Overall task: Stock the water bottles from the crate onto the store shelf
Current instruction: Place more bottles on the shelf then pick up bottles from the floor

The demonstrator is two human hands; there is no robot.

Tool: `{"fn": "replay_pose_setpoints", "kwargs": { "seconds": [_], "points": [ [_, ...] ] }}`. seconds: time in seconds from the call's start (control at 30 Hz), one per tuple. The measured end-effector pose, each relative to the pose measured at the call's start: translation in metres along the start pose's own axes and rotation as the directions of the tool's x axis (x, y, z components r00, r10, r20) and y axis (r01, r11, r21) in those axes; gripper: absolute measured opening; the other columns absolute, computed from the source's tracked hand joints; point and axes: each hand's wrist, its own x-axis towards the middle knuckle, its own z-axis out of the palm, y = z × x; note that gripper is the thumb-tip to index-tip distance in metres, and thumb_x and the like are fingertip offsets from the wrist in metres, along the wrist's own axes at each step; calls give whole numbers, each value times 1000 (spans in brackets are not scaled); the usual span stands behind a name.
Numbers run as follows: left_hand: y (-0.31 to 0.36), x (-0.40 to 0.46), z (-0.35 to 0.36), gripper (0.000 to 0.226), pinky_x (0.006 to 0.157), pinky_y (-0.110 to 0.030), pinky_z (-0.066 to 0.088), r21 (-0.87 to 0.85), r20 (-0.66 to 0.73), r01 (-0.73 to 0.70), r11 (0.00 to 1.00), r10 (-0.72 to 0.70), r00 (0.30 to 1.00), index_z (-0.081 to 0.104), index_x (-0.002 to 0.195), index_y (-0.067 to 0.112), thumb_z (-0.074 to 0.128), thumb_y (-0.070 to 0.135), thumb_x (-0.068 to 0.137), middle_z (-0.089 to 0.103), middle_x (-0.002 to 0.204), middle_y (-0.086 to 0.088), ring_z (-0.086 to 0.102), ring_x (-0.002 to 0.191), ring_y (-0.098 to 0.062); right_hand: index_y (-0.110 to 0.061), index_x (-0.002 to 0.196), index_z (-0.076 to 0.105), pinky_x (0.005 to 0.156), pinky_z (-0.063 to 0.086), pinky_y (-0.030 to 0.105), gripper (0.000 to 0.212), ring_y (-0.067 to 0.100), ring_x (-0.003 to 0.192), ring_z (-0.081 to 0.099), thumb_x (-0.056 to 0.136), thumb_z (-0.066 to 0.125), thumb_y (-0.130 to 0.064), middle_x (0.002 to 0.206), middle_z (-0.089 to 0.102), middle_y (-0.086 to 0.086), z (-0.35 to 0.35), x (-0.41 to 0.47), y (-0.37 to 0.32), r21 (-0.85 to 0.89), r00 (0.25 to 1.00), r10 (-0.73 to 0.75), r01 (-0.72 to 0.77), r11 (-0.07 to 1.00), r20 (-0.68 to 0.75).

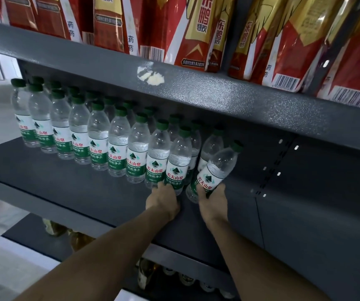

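At the front of a dark grey store shelf (70, 187), a person's left hand (162, 200) grips the base of an upright water bottle (178, 161) at the near end of the front row, while the right hand (212, 202) wraps around the base of a tilted bottle (218, 168). That tilted bottle leans back and to the right, its long axis slanting away from the viewer and its green cap (237, 146) pointing toward the shelf's rear panel under the upper shelf (218, 92). Just behind it stand more bottles, and the stocked rows (77, 131) run away to the left, labels facing out. Set down at this lean, the tilted bottle could topple into its neighbours and knock down part of the row. Red cartons (192, 29) fill the shelf above. The crate is not in view.
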Motion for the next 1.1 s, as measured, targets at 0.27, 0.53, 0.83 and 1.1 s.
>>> {"fn": "replay_pose_setpoints", "kwargs": {
  "seconds": [0.27, 0.53, 0.83, 1.1],
  "points": [
    [5, -1, -4, 35, 97, -40, 47, 54, 2, 3, 999, -4, 1000, 55, 129, 12, 52, 21, 96, 54, 134, -12, 52, 124, -31, -7, 126, 47, 93, 46, 30, 38, 27, 117, 56, 94, 62, -21, 126, 59, 10, 6, 5, -13, -205, 985, -118, 142, 968, 124],
    [11, -3, -7, 31, 94, -39, 46, 53, -25, -94, 994, 96, 995, 60, 121, 13, 57, 26, 93, 58, 126, -9, 52, 122, -30, -12, 129, 36, 74, 37, 18, 35, 10, 89, 50, 97, 50, -9, 107, 55, -2, 11, 2, -14, -265, 983, -89, 129, 956, 158],
    [-4, -9, -14, 28, 95, -40, 48, 24, 75, -217, 976, 215, 974, 63, 116, 14, 57, 26, 92, 57, 127, -9, 55, 119, -31, -14, 138, 26, 80, 37, 20, 49, 12, 92, 52, 98, 53, -19, 110, 54, -3, 8, -2, -21, -144, 980, 21, 8, 990, 200],
    [-48, -51, -48, 19, 89, -40, 53, -24, 13, -230, 973, 231, 973, 65, 106, 15, 58, 25, 91, 66, 113, -6, 63, 106, -29, -12, 125, 49, 86, 41, 30, 47, 30, 115, 57, 97, 49, -49, 126, 60, 9, 15, -59, -41, -191, 987, 118, -96, 977, 109]
  ]
}}
